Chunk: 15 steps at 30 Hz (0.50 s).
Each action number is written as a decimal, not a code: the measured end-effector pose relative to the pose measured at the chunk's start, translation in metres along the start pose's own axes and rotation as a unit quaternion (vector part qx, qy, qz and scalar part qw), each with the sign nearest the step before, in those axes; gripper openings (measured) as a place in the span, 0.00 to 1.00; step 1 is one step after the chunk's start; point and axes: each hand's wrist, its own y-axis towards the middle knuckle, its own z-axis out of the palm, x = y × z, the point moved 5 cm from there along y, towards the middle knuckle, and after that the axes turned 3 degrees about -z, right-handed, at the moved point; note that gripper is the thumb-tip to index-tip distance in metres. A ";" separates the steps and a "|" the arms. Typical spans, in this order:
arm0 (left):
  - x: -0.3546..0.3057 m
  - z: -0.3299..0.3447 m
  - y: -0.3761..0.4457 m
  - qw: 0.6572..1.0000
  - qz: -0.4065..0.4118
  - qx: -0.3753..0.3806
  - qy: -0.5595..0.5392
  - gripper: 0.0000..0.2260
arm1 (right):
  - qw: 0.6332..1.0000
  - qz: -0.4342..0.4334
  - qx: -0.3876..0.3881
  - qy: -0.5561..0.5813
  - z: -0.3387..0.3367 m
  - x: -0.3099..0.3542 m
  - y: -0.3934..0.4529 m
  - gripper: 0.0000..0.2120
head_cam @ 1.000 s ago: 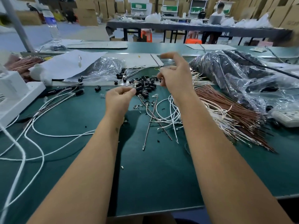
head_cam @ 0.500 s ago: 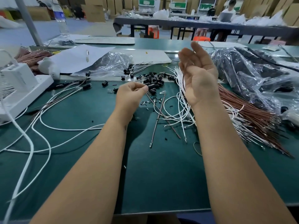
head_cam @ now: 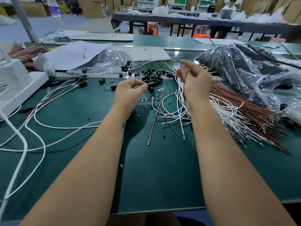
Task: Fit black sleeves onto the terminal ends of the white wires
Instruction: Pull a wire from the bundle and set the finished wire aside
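Observation:
My left hand (head_cam: 130,92) hovers over the green table and pinches a black sleeve (head_cam: 150,84) between thumb and forefinger. Just beyond it lies a pile of loose black sleeves (head_cam: 151,75). My right hand (head_cam: 195,82) is raised, palm turned toward me, and grips a bunch of white wires (head_cam: 178,88) whose terminal ends fan out above its fingers. The wires' lower lengths loop down onto the table below that hand.
A large heap of brown and white wires (head_cam: 244,118) spreads to the right. Crinkled plastic bags (head_cam: 244,70) lie behind it and at the back centre. Long white cables (head_cam: 40,128) trail on the left beside a white box (head_cam: 14,82). Two brown wires (head_cam: 156,115) cross mid-table.
My right hand has lifted the bunch of white wires, turned its palm toward me and closed round them. My left hand stayed near the sleeve pile, still pinching.

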 end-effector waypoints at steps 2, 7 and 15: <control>0.001 0.000 0.000 1.000 -0.003 0.006 -0.006 0.03 | 0.996 0.004 0.089 0.004 0.015 0.006 -0.008 0.10; 0.000 -0.005 0.002 0.997 0.001 -0.048 -0.055 0.05 | 0.948 -0.219 0.136 -0.187 0.055 0.036 -0.044 0.11; 0.002 -0.008 0.002 0.991 -0.024 -0.060 -0.115 0.03 | 0.898 -0.323 0.142 -0.264 0.075 0.029 -0.065 0.12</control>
